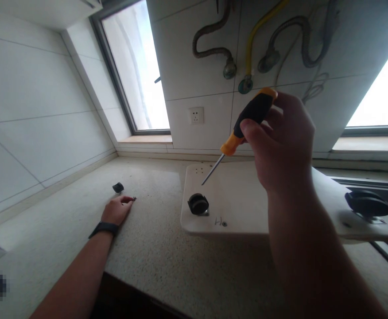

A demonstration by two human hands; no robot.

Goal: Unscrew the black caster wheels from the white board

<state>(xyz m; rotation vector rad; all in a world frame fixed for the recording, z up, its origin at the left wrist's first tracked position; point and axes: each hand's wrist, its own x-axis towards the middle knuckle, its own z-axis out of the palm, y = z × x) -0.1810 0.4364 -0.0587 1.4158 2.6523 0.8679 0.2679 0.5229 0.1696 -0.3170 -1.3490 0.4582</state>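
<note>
A screwdriver [254, 108] with a black and orange handle is gripped in my right hand [280, 137], its tip slanting down to the left over a white panel [237, 195]. Below the tip, a black caster wheel [198, 204] sits at the panel's left end. My left hand [117, 209], wearing a dark wristband, pinches a small dark screw [134, 199] at the speckled countertop [150, 248]. Just behind that hand lies a loose black caster [118, 187]. At the panel's right end is another black caster [368, 204]; my right forearm hides part of the panel.
Small holes [199, 170] mark the panel's back left corner. On the tiled wall are a socket [196, 115], a yellow pipe [250, 51] and flexible hoses [210, 53]. Windows [141, 71] stand at both sides. A dark recess [124, 297] lies below the counter's front edge.
</note>
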